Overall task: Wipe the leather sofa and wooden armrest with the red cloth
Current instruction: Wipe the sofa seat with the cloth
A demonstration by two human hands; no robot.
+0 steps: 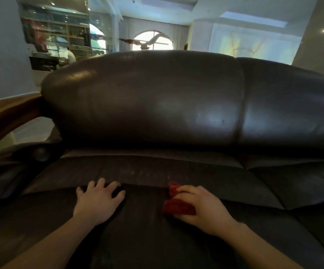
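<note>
The right hand (202, 207) is curled around the red cloth (176, 204) — the fingers are folded over it and press it down on the seat of the sofa (147, 105). The cloth is bunched up, and part of it sticks out past the fingers on the left side and at the top. The left hand (99, 200) holds nothing. It lies flat on the seat with its fingers spread out, a little way to the left of the cloth, not touching it. Both hands rest near a seam that runs across the seat cushion. The sofa is dark brown and shiny, with two big puffy back cushions side by side — one in the middle and one on the right. Light spots shine on them. The seat looks a bit dusty between the hands and the back cushions. The wooden armrest (7, 115) is far off on the left, curving down beside the back cushion, well apart from both hands. Behind the sofa is a round-topped window (153, 40) with bright light, and shelves (60, 35) stand on the left.
</note>
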